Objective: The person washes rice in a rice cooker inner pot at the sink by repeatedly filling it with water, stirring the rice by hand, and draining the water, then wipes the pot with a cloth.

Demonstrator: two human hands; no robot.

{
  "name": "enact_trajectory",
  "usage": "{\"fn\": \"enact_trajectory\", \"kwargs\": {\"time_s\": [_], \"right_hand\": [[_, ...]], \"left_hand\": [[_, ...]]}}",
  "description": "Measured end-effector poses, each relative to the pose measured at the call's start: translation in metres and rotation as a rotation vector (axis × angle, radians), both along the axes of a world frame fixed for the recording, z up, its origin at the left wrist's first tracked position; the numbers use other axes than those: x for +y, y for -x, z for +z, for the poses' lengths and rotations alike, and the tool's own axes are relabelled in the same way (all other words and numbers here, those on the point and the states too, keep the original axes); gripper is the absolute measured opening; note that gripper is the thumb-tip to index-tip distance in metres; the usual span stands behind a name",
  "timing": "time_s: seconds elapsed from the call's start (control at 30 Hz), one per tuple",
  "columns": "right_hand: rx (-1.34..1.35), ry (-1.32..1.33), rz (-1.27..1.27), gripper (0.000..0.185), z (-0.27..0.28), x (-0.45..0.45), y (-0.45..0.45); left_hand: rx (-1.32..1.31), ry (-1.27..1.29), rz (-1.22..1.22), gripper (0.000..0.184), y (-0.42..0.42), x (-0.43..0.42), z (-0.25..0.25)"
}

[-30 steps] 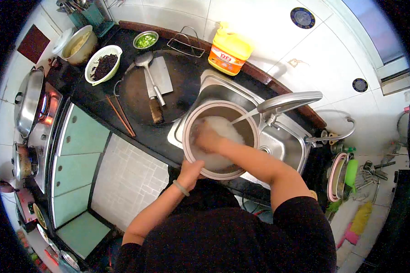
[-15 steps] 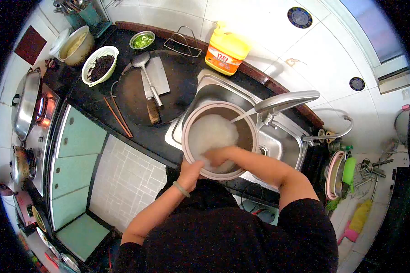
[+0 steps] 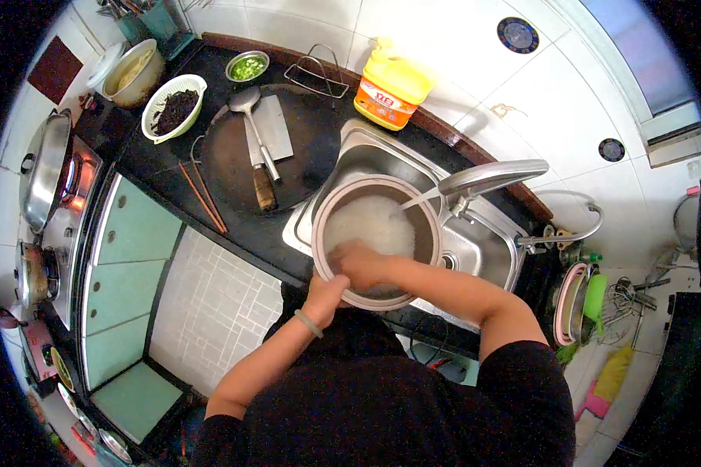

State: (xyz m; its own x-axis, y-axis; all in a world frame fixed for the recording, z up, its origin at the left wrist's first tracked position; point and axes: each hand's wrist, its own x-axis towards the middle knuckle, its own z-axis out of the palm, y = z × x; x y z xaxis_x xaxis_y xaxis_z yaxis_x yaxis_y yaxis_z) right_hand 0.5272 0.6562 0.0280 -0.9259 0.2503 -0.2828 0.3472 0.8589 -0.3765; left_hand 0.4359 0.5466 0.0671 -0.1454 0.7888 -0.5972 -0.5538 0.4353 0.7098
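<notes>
The left hand [image 3: 327, 299] clamps a round, pink-rimmed pot [image 3: 318, 232] by its edge. Cloudy white water [image 3: 368, 220] lies open beyond the right hand [image 3: 358, 263], finger spacing unclear.

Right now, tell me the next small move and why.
I'd probably swirl the right hand through the cloudy water: that hand is inside the pot, the left hand grips the pot's edge, and the tap is running into it.

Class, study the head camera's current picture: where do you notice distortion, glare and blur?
Head view: wide-angle distortion, with black corners and the long dark-brown counter ledge bowed; head view: bright highlights along the curved silver metal faucet; head view: the bare right hand, inside the round pink-rimmed pot, looks soft-edged.
</notes>
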Motion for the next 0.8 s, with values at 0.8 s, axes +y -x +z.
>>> {"fn": "enact_trajectory", "kwargs": {"time_s": [0.8], "right_hand": [[-0.021,0.462,-0.136,0.040,-0.026,-0.004,-0.011]], "left_hand": [[-0.045,0.049,-0.106,0.047,0.006,-0.003,-0.015]]}}
